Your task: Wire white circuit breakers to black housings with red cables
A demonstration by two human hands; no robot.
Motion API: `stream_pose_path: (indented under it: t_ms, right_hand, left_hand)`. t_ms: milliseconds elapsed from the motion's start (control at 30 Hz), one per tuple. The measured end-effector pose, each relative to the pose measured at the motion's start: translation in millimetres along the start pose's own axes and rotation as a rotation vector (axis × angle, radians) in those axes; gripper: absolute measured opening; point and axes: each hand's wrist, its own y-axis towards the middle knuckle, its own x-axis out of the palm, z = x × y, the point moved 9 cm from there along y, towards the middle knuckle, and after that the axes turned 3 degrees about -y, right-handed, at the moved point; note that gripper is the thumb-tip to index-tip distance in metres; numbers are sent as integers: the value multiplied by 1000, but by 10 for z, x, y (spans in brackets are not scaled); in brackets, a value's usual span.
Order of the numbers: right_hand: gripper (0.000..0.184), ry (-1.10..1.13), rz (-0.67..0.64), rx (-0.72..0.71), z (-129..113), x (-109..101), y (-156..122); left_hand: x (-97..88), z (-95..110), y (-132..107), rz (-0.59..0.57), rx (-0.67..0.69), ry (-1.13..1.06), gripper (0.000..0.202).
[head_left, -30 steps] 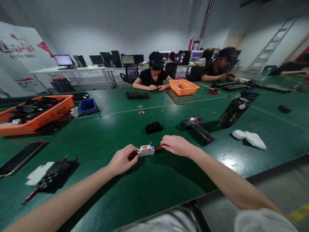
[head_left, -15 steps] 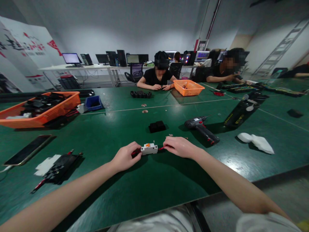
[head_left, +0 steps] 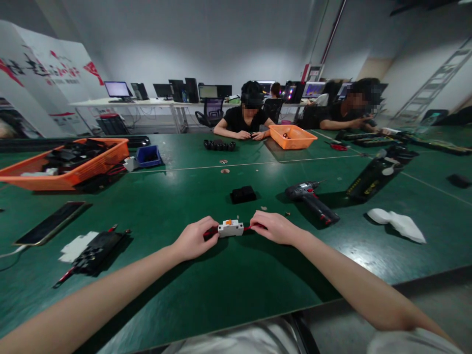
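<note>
Between my two hands is a small white circuit breaker [head_left: 231, 228] with an orange switch, a red wire coming out at each end. My left hand [head_left: 197, 238] is closed on the red wire at its left end, fingertips close against the casing. The thumb and fingers of my right hand [head_left: 276, 227] pinch the red wire [head_left: 248, 228] on the other side, a short way off the casing. Just beyond the breaker sits a black block-like part [head_left: 243, 194]. A cordless drill [head_left: 311, 201] lies farther right.
At left are an orange basket [head_left: 110, 158] of black parts, a blue bin [head_left: 149, 156], a phone [head_left: 53, 223] and a black-and-white wired assembly [head_left: 98, 251]. To the right lie a white object [head_left: 400, 225] and a black cylindrical container [head_left: 381, 174]. Two co-workers sit across the table.
The view has shifted slightly, so everything appears a little farther right. Both hands keep the same grip around the breaker's wires.
</note>
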Motion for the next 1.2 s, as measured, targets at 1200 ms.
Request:
stream_pose_path:
  t_ms: [1200]
  right_hand:
    - [21, 20, -6, -4, 7, -3, -1]
  left_hand:
    - [29, 30, 0, -9, 38, 18, 19]
